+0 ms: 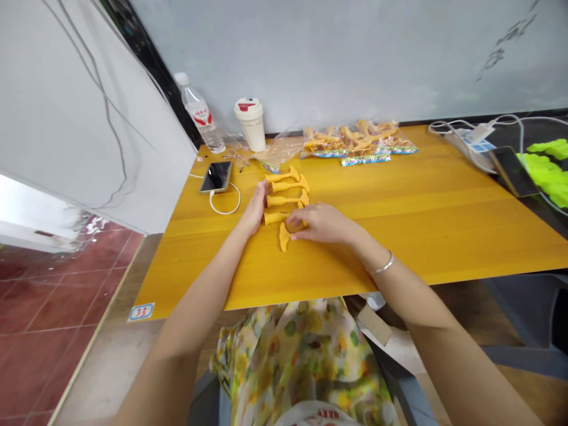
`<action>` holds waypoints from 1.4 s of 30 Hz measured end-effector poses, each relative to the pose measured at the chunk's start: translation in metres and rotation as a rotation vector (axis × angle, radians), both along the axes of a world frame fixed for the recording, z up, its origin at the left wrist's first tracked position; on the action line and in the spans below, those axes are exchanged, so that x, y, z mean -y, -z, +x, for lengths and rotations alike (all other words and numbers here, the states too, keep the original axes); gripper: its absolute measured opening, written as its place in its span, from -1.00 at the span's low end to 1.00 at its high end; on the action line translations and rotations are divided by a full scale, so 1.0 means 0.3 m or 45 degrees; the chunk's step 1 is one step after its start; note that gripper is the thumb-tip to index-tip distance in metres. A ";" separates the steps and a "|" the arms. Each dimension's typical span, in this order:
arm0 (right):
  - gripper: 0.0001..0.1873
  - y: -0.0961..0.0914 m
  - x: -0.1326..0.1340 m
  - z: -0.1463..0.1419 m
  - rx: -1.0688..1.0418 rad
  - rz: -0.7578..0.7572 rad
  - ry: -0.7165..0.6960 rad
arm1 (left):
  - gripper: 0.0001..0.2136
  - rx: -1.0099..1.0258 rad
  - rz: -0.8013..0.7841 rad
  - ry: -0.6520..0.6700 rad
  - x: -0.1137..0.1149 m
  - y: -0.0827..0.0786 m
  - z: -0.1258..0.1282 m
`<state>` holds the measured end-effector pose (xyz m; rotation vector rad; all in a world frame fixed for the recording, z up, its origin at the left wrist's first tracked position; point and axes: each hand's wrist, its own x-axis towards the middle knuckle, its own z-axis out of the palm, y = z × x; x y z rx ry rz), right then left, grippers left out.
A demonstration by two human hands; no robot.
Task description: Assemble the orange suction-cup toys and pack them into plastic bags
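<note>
Several small yellow plastic toy hammers lie in a row on the table, among them one toy hammer (288,187) with its head to the right. My left hand (255,210) rests on edge, fingers stretched out, beside the handle ends at the row's left. At the near end of the row, my right hand (322,225) has its fingers closed around a toy hammer (284,237) whose head points left; its handle is hidden by the hand. Another handle (275,218) lies just beyond, its head partly covered by my right fingers.
Clear bags of more yellow hammers (364,142) lie along the back, near a white cup (252,125) and a water bottle (202,115). A phone (216,176) with a white cable is at left. Another phone (513,171), a power strip (474,142) and bright green pieces (545,174) are at right.
</note>
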<state>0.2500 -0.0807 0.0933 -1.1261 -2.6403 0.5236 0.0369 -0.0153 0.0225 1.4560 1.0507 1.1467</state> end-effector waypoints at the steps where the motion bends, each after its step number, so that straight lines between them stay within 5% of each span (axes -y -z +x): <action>1: -0.70 -0.001 0.020 -0.020 0.087 0.036 -0.041 | -0.23 0.055 -0.019 -0.023 0.002 -0.003 0.001; 6: -0.63 0.021 0.060 -0.056 0.158 0.084 -0.133 | -0.24 0.143 -0.070 -0.070 0.007 -0.009 0.005; 11: -0.37 -0.005 0.025 0.004 -0.590 -0.142 -0.153 | -0.28 0.227 -0.088 -0.045 0.013 -0.014 0.009; 14: -0.48 0.001 0.001 0.009 -1.038 -0.364 -0.115 | -0.32 0.279 -0.096 -0.030 0.013 -0.011 0.008; 18: -0.67 0.073 -0.018 -0.040 -1.191 -0.666 -0.118 | -0.30 0.231 -0.138 -0.094 0.011 -0.006 0.002; 23: -0.77 0.133 -0.017 -0.076 -0.998 -0.515 0.007 | -0.29 0.226 -0.153 -0.104 0.013 -0.012 0.002; 29: -0.93 0.060 0.018 -0.045 -0.545 -0.017 0.126 | -0.33 0.200 -0.207 -0.124 0.011 -0.013 -0.001; 35: -0.78 -0.021 0.059 -0.032 0.098 0.082 0.332 | -0.26 0.139 -0.195 -0.131 0.011 -0.007 -0.007; 42: -0.67 -0.033 0.061 -0.039 0.389 0.069 0.359 | -0.30 0.165 -0.223 -0.148 0.014 -0.017 -0.002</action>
